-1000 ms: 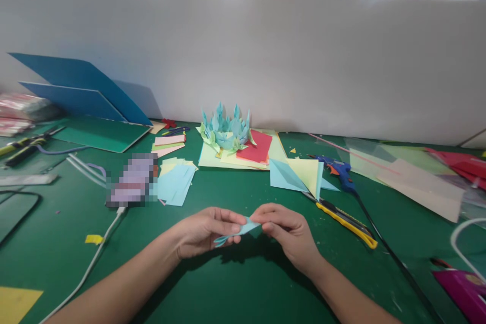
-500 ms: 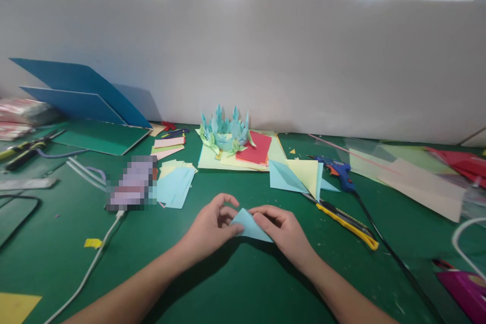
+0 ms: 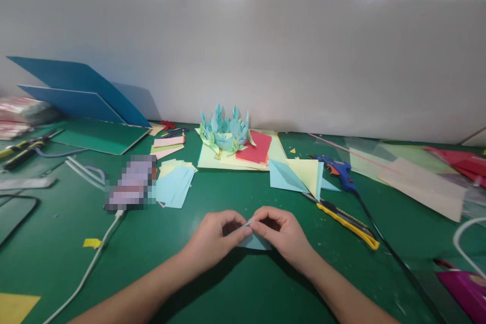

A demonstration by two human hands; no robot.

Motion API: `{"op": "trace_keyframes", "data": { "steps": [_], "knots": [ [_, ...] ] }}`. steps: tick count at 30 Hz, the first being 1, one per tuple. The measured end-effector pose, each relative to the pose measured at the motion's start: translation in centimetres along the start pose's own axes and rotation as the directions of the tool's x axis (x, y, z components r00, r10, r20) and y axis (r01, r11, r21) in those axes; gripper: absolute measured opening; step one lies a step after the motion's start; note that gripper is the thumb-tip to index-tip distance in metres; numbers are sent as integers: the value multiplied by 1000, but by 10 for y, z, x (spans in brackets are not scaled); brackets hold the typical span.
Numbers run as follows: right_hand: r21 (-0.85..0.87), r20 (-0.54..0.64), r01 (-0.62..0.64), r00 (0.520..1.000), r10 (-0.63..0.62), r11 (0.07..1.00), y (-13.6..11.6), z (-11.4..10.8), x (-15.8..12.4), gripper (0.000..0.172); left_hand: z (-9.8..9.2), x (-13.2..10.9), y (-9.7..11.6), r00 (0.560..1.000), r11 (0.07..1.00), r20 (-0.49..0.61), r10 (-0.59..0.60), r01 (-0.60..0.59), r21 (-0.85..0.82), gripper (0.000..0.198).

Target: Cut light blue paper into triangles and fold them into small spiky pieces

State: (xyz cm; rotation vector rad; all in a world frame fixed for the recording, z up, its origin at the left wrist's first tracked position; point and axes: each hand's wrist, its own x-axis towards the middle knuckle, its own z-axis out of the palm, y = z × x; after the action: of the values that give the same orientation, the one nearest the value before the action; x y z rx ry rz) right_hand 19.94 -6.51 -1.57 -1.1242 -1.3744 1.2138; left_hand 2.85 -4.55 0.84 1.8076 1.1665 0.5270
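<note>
**Both hands pinching one little blue fold**

Left hand (image 3: 212, 238) and right hand (image 3: 283, 235) meet mid-desk, each grip pinched on the folded blue paper (image 3: 253, 242), which sits low over the green desk (image 3: 235, 291). Can't tell if it touches. There's bare green around both wrists. The yellow knife (image 3: 347, 223) lies near on the right, and the blue sheets (image 3: 175, 186) are well apart on the left.
</note>
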Motion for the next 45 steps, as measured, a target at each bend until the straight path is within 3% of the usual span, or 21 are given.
{"op": "trace_keyframes", "data": {
  "steps": [7,12,18,24,29,36,41,45],
  "knots": [
    [31,38,7,999,-9,1000,-2,-1,-2,26,3,-4,4,992,998,122,-32,26,50,28],
    [15,52,-32,998,31,999,-2,1,-2,33,3,-6,6,997,997,67,-35,30,77,29],
    [19,54,-87,995,85,996,4,5,-1,34,0,-3,3,996,996,-13,-90,90,-6,28],
    [-5,34,-76,997,76,997,2,1,-2,35,-3,-2,1,986,988,119,-116,127,-91,34],
    [11,77,-77,994,75,997,2,2,-2,35,-2,-3,2,985,990,135,-111,122,-73,37],
    [-102,-43,-5,999,0,995,0,2,-1,32,-8,3,2,938,943,269,-220,275,-187,39],
    [-161,-173,-3,985,-25,987,-5,5,-1,33,-18,8,-1,919,918,330,-216,306,-252,38],
    [-136,-206,-26,979,-3,990,-5,4,-1,33,-30,5,0,897,925,370,-243,329,-191,32]
  ]
}}
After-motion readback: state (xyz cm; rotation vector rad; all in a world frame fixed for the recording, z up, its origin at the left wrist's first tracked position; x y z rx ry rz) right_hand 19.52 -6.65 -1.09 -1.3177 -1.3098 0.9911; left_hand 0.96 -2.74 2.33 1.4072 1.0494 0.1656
